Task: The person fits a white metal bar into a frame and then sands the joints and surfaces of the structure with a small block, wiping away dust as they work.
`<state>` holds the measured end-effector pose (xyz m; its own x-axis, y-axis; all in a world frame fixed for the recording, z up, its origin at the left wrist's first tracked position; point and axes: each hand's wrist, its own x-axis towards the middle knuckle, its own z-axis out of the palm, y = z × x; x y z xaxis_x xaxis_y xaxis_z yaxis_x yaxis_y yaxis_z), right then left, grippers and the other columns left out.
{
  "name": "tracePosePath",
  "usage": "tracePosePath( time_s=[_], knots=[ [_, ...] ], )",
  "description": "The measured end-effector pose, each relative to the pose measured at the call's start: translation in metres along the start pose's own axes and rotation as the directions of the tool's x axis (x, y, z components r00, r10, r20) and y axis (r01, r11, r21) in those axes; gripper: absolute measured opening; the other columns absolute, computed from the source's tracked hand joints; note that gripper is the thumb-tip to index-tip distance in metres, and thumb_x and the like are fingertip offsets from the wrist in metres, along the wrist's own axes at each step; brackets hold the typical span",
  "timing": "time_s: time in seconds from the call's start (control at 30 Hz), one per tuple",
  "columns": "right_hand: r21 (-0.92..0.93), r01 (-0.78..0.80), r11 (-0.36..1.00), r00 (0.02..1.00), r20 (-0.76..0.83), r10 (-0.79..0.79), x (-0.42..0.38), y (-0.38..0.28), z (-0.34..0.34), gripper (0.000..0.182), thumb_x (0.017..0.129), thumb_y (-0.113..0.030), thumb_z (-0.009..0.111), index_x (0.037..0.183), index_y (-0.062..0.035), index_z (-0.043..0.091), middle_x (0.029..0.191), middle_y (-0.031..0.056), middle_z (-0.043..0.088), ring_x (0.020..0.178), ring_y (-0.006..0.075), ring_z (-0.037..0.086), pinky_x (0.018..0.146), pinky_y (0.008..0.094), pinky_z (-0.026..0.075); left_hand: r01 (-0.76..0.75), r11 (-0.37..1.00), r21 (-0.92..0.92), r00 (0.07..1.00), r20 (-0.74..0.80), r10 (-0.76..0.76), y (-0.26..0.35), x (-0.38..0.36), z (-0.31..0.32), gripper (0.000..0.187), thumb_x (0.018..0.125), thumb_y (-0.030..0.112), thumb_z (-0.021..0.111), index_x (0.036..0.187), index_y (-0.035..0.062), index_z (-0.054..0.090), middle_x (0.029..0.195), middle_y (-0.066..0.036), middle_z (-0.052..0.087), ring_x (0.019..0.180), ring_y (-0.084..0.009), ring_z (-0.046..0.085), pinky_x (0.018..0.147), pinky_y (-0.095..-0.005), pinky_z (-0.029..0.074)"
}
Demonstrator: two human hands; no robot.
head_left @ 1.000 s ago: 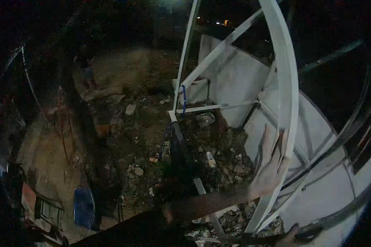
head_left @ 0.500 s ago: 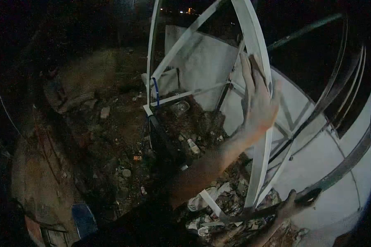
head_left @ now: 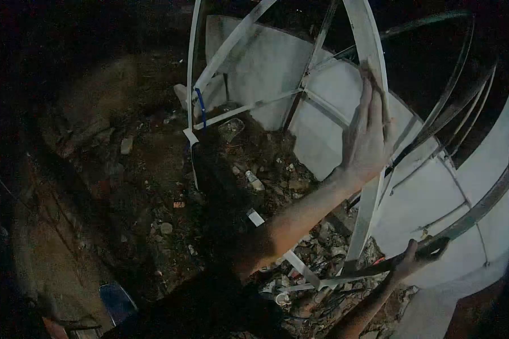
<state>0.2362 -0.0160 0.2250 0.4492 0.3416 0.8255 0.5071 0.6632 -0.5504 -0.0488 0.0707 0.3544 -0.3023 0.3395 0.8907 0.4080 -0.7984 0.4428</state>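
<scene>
Your left hand lies spread flat against the broad white curved metal rib, whose long axis runs up and down; your right hand, lower, curls around a dark flat bar slanting rightward.

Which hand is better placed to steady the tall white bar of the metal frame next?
Left, probably. The left hand already lies open and flat against the tall white curved metal bar, high up. The right hand is low, closed around a dark, thin metal bar near the rubble-strewn ground.
</scene>
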Motion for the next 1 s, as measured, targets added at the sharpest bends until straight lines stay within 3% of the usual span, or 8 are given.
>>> tracePosePath(
  time_s=[0.13,0.23,0.5,0.57,0.77,0.83,0.87,1.0],
  knots=[
    [-0.127,0.067,0.99,0.998,-0.001,-0.068,0.004,-0.014,0.006,0.079,0.082,-0.002,0.063,0.15,-0.0097,0.024,0.151,0.0111,0.031,0.13,0.0268,0.04,0.106,0.0409,0.036,0.067,0.998,-0.02,0.994,0.092,-0.065,-0.002,0.002,0.002,0.071,0.095,0.011,0.047,0.148,-0.0113,0.006,0.153,-0.035,0.01,0.134,-0.048,0.034,0.102,-0.0454,0.045],
    [-0.071,-0.02,0.997,1.0,-0.004,0.019,0.0,-0.016,0.003,0.079,0.082,0.001,0.06,0.15,-0.0113,0.024,0.152,0.0099,0.03,0.128,0.0261,0.041,0.106,0.0397,0.037,0.093,0.996,-0.01,0.986,0.138,-0.09,0.0,0.001,-0.001,0.07,0.092,0.009,0.051,0.145,-0.013,0.011,0.151,-0.036,0.012,0.12,-0.0473,0.05,0.088,-0.0441,0.054],
    [-0.136,0.176,0.975,0.984,0.012,-0.176,0.011,0.006,-0.005,0.077,0.085,-0.002,0.061,0.15,-0.0129,0.021,0.154,0.0108,0.028,0.13,0.0266,0.039,0.103,0.0383,0.039,-0.106,0.99,0.095,0.991,-0.075,0.113,-0.002,0.01,0.012,0.067,0.088,0.003,0.057,0.138,-0.0131,0.015,0.143,-0.043,0.016,0.127,-0.0526,0.038,0.097,-0.0513,0.043],
    [-0.09,0.014,0.996,1.0,-0.025,-0.017,0.003,-0.02,0.007,0.078,0.085,-0.008,0.062,0.151,-0.0123,0.02,0.154,0.011,0.027,0.129,0.0267,0.04,0.099,0.039,0.041,-0.067,0.995,0.074,0.987,-0.139,0.077,-0.011,0.015,0.019,0.065,0.096,0.009,0.049,0.142,-0.0141,0.01,0.149,-0.036,0.016,0.132,-0.0472,0.036,0.101,-0.0464,0.044],
    [-0.329,0.051,0.943,0.996,-0.047,-0.07,-0.001,-0.034,0.014,0.079,0.083,-0.013,0.062,0.151,-0.0167,0.022,0.131,0.0146,0.045,0.105,0.0238,0.05,0.087,0.0381,0.046,-0.09,0.995,-0.031,0.974,-0.212,0.081,-0.006,0.025,0.014,0.064,0.099,0.013,0.045,0.146,-0.0102,0.009,0.15,-0.034,0.017,0.134,-0.0461,0.038,0.093,-0.0434,0.054],
    [-0.188,-0.128,0.974,0.986,-0.128,0.105,-0.005,-0.026,0.008,0.08,0.082,-0.013,0.063,0.15,-0.0165,0.023,0.126,0.0138,0.047,0.1,0.0223,0.05,0.083,0.0373,0.046,-0.125,0.992,-0.021,0.975,-0.186,0.119,-0.007,0.02,0.014,0.063,0.101,0.015,0.043,0.148,-0.0091,0.008,0.149,-0.034,0.018,0.132,-0.0454,0.04,0.085,-0.0399,0.058],
    [-0.162,-0.02,0.987,0.998,-0.056,0.011,-0.002,-0.025,0.007,0.081,0.082,-0.01,0.063,0.151,-0.0163,0.022,0.12,0.0116,0.05,0.095,0.0197,0.05,0.082,0.0343,0.046,-0.04,0.98,-0.196,0.997,-0.072,0.026,-0.009,0.018,0.012,0.069,0.099,0.014,0.045,0.151,-0.0036,0.003,0.156,-0.029,0.006,0.14,-0.0482,0.025,0.106,-0.0492,0.041],
    [-0.166,0.005,0.986,0.996,-0.087,-0.019,0.001,-0.027,0.01,0.081,0.083,-0.011,0.066,0.151,-0.0159,0.022,0.117,0.0093,0.05,0.094,0.018,0.05,0.081,0.0316,0.045,0.017,0.984,-0.175,1.0,0.005,-0.016,-0.011,0.015,0.009,0.066,0.1,0.018,0.043,0.151,-0.0054,0.008,0.156,-0.028,0.005,0.139,-0.0482,0.027,0.106,-0.0469,0.042]
  ],
)
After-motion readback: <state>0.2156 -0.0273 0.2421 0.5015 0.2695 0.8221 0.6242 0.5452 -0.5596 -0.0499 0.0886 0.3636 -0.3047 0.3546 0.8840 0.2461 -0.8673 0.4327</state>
